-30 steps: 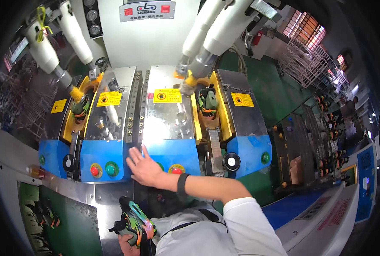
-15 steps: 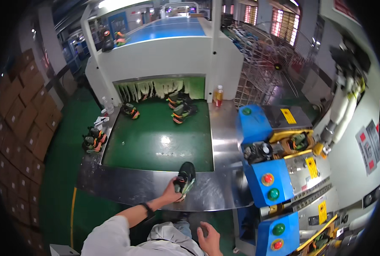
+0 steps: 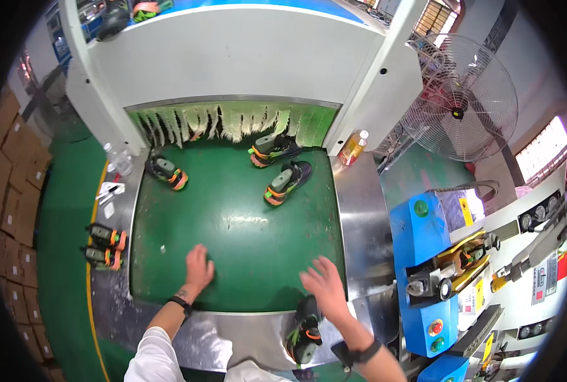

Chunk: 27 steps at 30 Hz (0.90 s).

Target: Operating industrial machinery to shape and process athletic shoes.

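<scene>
My left hand (image 3: 199, 270) is over the near left part of the green conveyor belt (image 3: 232, 245), with nothing in it and its fingers loosely apart. Nearer the right side, my right hand (image 3: 325, 286) is empty, its fingers spread. Close below that hand, a dark shoe (image 3: 307, 334) with orange trim stands on the metal front ledge, apart from my fingers. Farther up the belt are a dark shoe with orange and green trim (image 3: 166, 172) at the left and two similar shoes, one farther (image 3: 274, 149) and one nearer (image 3: 288, 183), right of centre.
A white machine housing (image 3: 232, 57) has a fringed curtain (image 3: 245, 121) across its opening. Two shoes (image 3: 107, 237) sit on the left ledge near a clear bottle (image 3: 119, 159). A drink bottle (image 3: 353, 148) stands at the right. Blue-cased machines (image 3: 417, 254) flank the right side; stacked cartons (image 3: 13, 191) line the left.
My left hand has let go of the shoe on the front ledge and moved left and forward over the belt. My right hand has come up from the lower edge. The view has shifted.
</scene>
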Tool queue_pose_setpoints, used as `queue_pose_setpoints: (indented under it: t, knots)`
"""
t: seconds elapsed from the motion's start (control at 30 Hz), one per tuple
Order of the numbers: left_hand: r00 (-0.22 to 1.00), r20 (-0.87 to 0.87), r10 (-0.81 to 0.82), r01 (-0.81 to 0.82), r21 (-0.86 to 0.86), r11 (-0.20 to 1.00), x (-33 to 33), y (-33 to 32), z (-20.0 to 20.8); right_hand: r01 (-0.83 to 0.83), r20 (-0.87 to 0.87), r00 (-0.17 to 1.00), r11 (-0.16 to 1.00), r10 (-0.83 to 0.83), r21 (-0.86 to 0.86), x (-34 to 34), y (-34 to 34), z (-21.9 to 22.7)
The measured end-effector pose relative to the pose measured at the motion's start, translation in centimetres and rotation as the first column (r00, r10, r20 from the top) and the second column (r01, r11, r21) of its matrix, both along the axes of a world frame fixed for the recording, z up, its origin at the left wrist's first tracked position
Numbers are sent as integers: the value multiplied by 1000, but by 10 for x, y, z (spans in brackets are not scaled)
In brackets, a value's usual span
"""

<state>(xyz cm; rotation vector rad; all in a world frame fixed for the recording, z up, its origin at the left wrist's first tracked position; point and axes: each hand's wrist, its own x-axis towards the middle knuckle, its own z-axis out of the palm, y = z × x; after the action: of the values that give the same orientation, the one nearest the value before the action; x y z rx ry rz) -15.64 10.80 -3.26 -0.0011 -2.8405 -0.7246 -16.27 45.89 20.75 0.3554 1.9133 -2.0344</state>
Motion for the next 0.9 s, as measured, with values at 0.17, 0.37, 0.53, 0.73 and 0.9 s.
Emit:
queue_pose_setpoints:
  t: [0.17,0.37,0.53,0.73,0.9]
  knots:
    - [979,22,203,-198,-130,972,-28,-63,-29,49,2,999,914,-55,403,-219,-113,-97]
    - [981,19,195,-195,26,980,-17,-74,-4,385,-103,858,500,-503,776,-294,-164,-164]
    - [974,-76,214,-216,-14,976,-16,-70,-32,108,417,905,896,91,-430,-201,-38,-104]
    - [971,196,-133,-118,886,449,-8,45,118,24,116,993,902,30,-431,42,48,52]
    - [865,-357,-352,401,914,57,78,205,293,-276,-57,945,875,324,397,134,67,136]
